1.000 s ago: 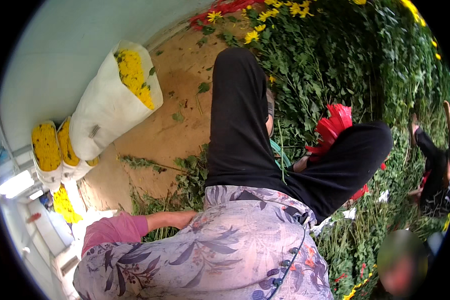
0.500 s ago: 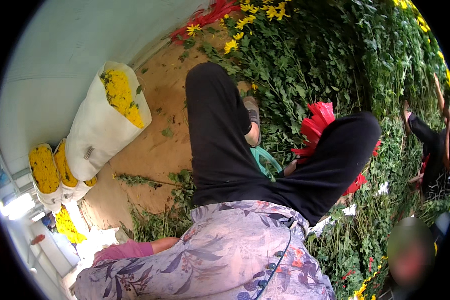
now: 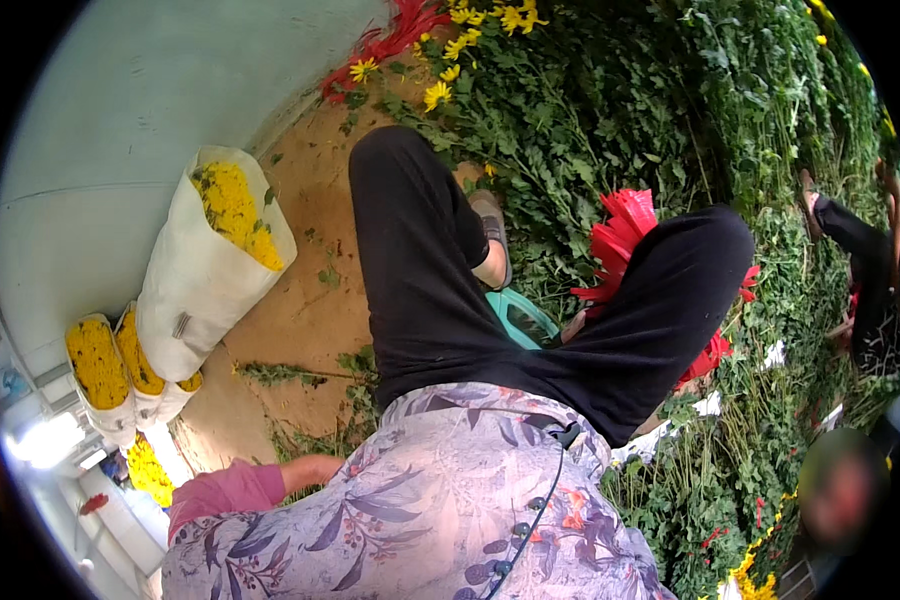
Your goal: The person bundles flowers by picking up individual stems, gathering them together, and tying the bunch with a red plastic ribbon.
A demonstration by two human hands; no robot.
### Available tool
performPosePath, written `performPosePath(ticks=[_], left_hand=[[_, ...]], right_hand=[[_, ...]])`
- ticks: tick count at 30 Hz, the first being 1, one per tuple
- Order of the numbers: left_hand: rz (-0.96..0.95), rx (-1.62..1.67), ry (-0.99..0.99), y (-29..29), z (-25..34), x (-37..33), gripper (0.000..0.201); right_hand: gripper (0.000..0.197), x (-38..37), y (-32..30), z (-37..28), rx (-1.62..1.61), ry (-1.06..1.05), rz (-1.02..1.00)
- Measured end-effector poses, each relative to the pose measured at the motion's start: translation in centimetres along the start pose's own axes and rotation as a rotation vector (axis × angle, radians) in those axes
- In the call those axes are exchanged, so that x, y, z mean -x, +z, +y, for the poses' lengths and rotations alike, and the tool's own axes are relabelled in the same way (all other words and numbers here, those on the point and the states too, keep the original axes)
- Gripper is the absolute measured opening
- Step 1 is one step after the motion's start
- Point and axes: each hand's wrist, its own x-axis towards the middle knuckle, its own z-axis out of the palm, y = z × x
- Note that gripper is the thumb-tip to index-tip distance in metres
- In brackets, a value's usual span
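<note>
My left forearm (image 3: 312,471) shows at the lower left, below a pink sleeve (image 3: 228,492). It bends back toward my body, and the hand itself is hidden behind my floral shirt (image 3: 450,470). Cut green stems with leaves (image 3: 315,440) lie on the floor beside that forearm. No part of my right hand shows. Between my black-trousered legs is a teal plastic object (image 3: 523,318), partly covered, whose kind I cannot make out. A bunch of red plastic strips (image 3: 622,232) lies against my right leg.
Leafy stems (image 3: 570,110) with yellow flowers cover the floor ahead and right. White-wrapped bundles of yellow flowers (image 3: 232,215) lean by the pale wall (image 3: 120,130) at left. More red strips (image 3: 385,45) lie at the far wall. Another person's dark-clothed leg (image 3: 855,235) is at the right edge.
The whole view has shifted slightly, with my legs now a little further left. Slightly more of my left forearm shows. Nothing has visibly been picked up or put down.
</note>
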Motion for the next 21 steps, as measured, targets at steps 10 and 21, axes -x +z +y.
performPosePath(ticks=[10, 21], left_hand=[[-0.1, -0.12, -0.078, -1.9, 2.2, -3.2, 0.032], [0.244, 0.144, 0.392, -3.9, 1.4, -2.8, 0.029]], right_hand=[[0.024, -0.3, -1.2, 0.8, 0.063, 0.011, -0.013], [0.029, -1.2, -2.4, 0.0, 0.126, -0.02, -0.007]])
